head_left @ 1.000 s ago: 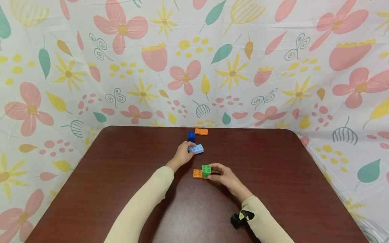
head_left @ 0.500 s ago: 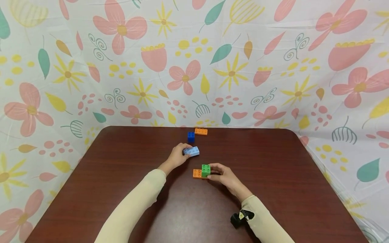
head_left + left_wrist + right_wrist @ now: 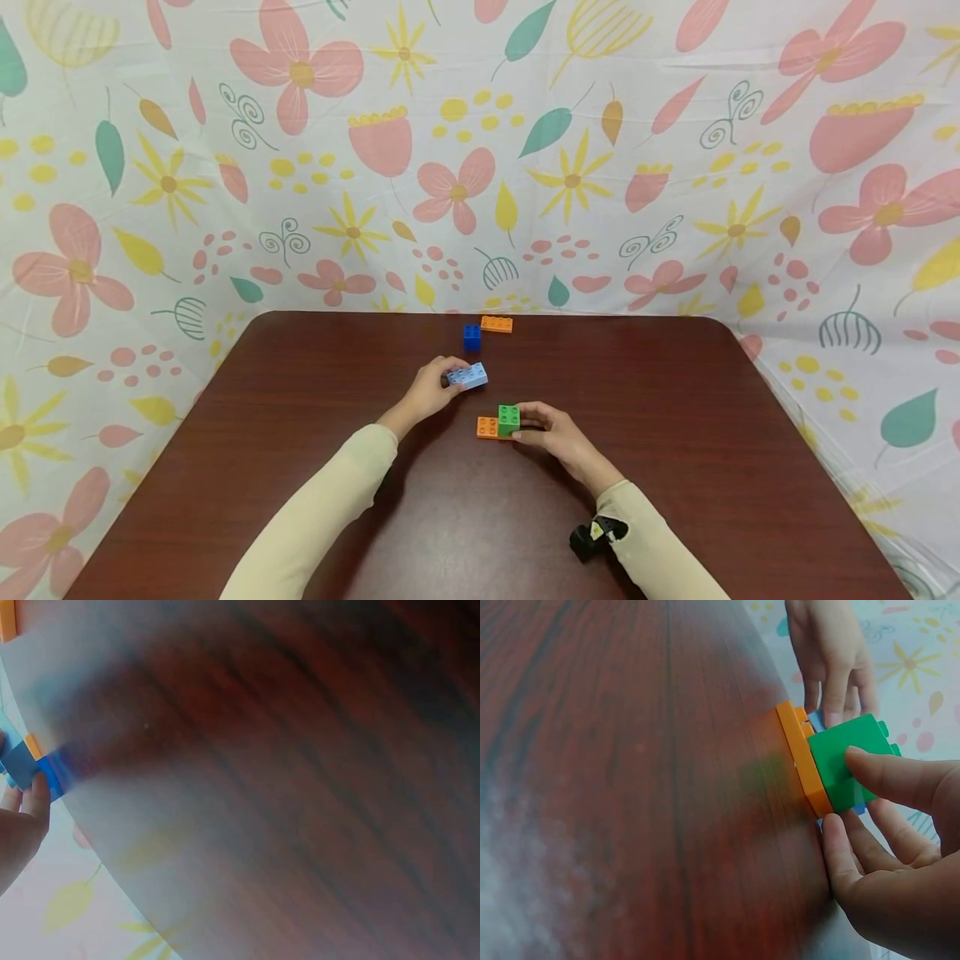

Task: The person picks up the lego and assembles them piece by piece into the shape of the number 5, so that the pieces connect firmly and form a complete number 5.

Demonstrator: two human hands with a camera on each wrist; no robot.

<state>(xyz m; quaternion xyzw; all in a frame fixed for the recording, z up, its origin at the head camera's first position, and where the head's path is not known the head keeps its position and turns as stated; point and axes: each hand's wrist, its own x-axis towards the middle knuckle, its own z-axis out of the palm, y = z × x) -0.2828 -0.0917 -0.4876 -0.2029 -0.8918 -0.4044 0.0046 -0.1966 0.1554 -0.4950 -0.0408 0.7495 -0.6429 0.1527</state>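
Observation:
In the head view my left hand [image 3: 426,390] pinches a light blue toy brick [image 3: 471,377] between thumb and fingers. The left wrist view catches this hand [image 3: 22,832] and the brick [image 3: 19,763] only at its left edge. Closer to me, my right hand [image 3: 558,442] holds a green brick [image 3: 508,419], which sits on the right part of a flat orange brick [image 3: 487,427]. The right wrist view has the thumb against the side of the green brick [image 3: 836,772], with the orange brick [image 3: 804,759] under it, on the table.
A dark blue brick [image 3: 472,337] stands beyond the left hand. Behind it, near the far edge, lies another orange brick [image 3: 497,324]. The brown table [image 3: 637,375] meets a flowered cloth [image 3: 675,125] at the back. A black device [image 3: 592,537] sits at the right wrist.
My left hand has drawn the light blue brick to the left and nearer to me, away from the dark blue brick. The right hand and its bricks have stayed in place.

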